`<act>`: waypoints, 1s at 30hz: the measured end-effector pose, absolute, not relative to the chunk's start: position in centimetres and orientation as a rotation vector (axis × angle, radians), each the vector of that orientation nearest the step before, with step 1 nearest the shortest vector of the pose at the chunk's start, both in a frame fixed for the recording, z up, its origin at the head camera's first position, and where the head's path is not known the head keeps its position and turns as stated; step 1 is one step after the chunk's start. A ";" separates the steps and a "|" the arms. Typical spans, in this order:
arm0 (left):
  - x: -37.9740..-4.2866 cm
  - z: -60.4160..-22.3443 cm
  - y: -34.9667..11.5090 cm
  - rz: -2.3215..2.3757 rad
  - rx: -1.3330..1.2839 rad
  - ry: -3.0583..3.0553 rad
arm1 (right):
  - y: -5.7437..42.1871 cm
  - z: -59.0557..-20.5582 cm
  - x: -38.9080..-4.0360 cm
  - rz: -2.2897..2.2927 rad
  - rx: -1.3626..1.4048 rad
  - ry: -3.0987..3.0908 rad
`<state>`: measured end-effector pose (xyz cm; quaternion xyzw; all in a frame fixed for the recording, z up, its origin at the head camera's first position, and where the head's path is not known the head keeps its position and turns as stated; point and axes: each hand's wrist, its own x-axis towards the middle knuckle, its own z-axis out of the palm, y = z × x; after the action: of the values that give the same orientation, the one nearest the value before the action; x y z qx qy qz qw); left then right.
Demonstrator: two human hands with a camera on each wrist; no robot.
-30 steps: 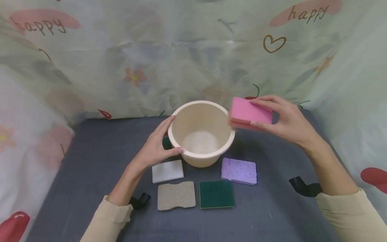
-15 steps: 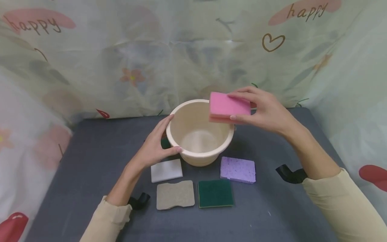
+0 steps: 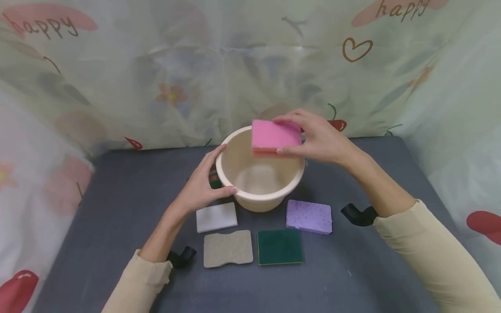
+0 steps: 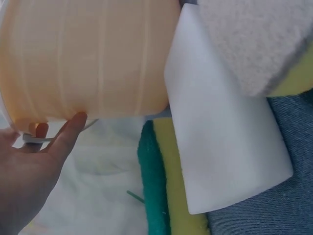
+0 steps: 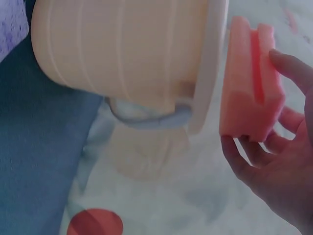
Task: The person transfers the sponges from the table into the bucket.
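A cream bucket (image 3: 260, 198) stands upright on the dark table. My left hand (image 3: 199, 184) holds its left rim, thumb at the front and fingers along the side; in the left wrist view the fingers lie against the outer wall by the handle (image 4: 36, 139). My right hand (image 3: 318, 137) grips a pink sponge (image 3: 274, 135) by its right end, thumb in front and fingers behind. That sponge is held above the bucket's opening, over the back right of the rim. A groove along its side shows in the right wrist view.
Before the bucket lie a white sponge (image 3: 217, 217), a grey notched sponge (image 3: 228, 248), a dark green scouring sponge (image 3: 279, 247) and a purple sponge (image 3: 309, 216). Another green-and-yellow sponge (image 4: 168, 176) is partly hidden left of the bucket. A patterned curtain (image 3: 250, 65) hangs behind.
My right hand has carried the pink sponge leftward, from beside the bucket's right rim to above its opening. The left hand keeps its place on the rim.
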<state>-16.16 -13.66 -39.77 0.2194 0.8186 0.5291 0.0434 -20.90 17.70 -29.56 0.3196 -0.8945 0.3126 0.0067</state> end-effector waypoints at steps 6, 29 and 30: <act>-16.2 -39.6 -13.8 1.647 0.632 2.474 | 16.1 -30.3 -21.2 1.034 0.988 -2.837; -16.3 -39.3 -13.8 1.649 0.619 2.400 | 12.7 -32.0 -21.2 0.972 0.856 -3.035; -16.2 -39.3 -13.8 1.641 0.621 2.407 | 12.6 -32.1 -21.2 0.975 0.847 -3.042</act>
<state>-16.24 -13.78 -39.25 0.2077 0.8053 0.5493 0.0814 -21.17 12.56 -32.05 0.2553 -0.9174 0.2942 -0.0817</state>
